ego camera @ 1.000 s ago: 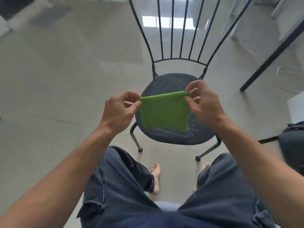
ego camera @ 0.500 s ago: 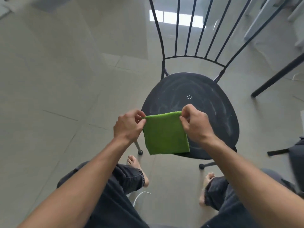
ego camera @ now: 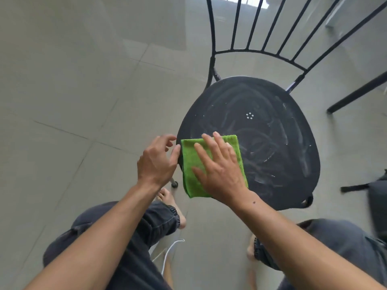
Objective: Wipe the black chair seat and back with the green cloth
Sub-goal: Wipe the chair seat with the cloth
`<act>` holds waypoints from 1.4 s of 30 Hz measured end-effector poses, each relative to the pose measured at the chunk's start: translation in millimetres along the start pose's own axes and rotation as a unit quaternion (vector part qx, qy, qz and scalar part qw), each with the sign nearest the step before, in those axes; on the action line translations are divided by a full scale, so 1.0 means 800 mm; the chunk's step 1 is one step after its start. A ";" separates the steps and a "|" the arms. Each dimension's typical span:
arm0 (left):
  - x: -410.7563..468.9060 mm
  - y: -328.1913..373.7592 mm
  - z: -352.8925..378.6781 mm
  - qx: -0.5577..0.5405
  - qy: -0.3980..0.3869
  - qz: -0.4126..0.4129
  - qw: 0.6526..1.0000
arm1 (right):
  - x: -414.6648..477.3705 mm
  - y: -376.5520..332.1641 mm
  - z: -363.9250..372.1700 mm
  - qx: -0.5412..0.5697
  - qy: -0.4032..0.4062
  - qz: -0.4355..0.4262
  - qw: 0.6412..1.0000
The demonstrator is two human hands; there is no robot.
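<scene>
The black chair has a round seat (ego camera: 272, 130) streaked with pale dusty smears and a back of thin black bars (ego camera: 236, 28). The folded green cloth (ego camera: 189, 160) lies flat on the seat's near-left edge. My right hand (ego camera: 217, 170) presses on it with fingers spread straight. My left hand (ego camera: 157, 160) hovers just left of the cloth at the seat's rim, fingers loosely curled, thumb near the cloth's edge, holding nothing that I can see.
Grey tiled floor (ego camera: 83, 80) surrounds the chair. A black table leg (ego camera: 356, 95) slants at the right, and a dark bag (ego camera: 377, 197) sits at the right edge. My knees and bare feet are below the seat, with a white cord (ego camera: 169, 252) on the floor.
The cloth, held up stretched between both hands before, now lies on the seat. My right hand went flat on top of it and my left hand let go.
</scene>
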State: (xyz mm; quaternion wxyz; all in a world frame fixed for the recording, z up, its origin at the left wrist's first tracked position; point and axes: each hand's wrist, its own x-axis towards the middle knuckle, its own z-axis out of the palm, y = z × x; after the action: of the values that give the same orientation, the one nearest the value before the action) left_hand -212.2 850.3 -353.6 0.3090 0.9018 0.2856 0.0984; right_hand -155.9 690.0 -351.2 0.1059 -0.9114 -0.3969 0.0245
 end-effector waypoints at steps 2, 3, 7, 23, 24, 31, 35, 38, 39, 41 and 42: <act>-0.014 -0.015 -0.001 0.012 -0.007 0.007 1.000 | -0.001 -0.008 0.011 0.016 -0.043 -0.013 0.999; -0.022 -0.023 -0.002 0.022 -0.016 0.014 1.000 | -0.002 -0.009 0.015 0.022 -0.059 -0.011 0.998; -0.045 -0.040 0.001 0.063 -0.054 0.079 0.993 | -0.003 -0.012 0.025 0.030 -0.096 -0.002 0.995; -0.037 -0.081 0.022 0.111 0.030 0.292 0.950 | 0.009 -0.024 0.033 -0.014 -0.108 0.019 0.994; -0.037 -0.080 0.022 0.111 0.032 0.294 0.949 | 0.003 -0.022 0.032 -0.014 -0.108 0.011 0.994; -0.033 -0.084 0.020 0.134 0.036 0.323 0.936 | 0.021 -0.021 0.032 -0.015 -0.120 0.004 0.993; -0.040 -0.082 0.020 0.140 0.046 0.327 0.933 | -0.010 -0.016 0.029 -0.015 -0.112 -0.015 0.993; -0.038 -0.082 0.020 0.143 0.046 0.324 0.934 | -0.007 -0.013 0.026 -0.020 -0.117 -0.013 0.993; -0.035 -0.081 0.019 0.145 0.040 0.323 0.934 | 0.008 -0.015 0.027 -0.016 -0.123 -0.008 0.992; -0.034 -0.080 0.017 0.150 0.033 0.318 0.935 | 0.035 -0.021 0.027 -0.014 -0.128 0.000 0.992; -0.035 -0.079 0.017 0.149 0.032 0.315 0.937 | 0.039 -0.023 0.028 -0.013 -0.126 0.002 0.992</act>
State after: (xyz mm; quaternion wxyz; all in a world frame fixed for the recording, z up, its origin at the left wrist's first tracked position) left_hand -259.2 868.1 -403.1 0.1152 0.9776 0.0079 0.1760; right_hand -150.7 728.9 -368.0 0.0431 -0.9030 -0.4058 0.1342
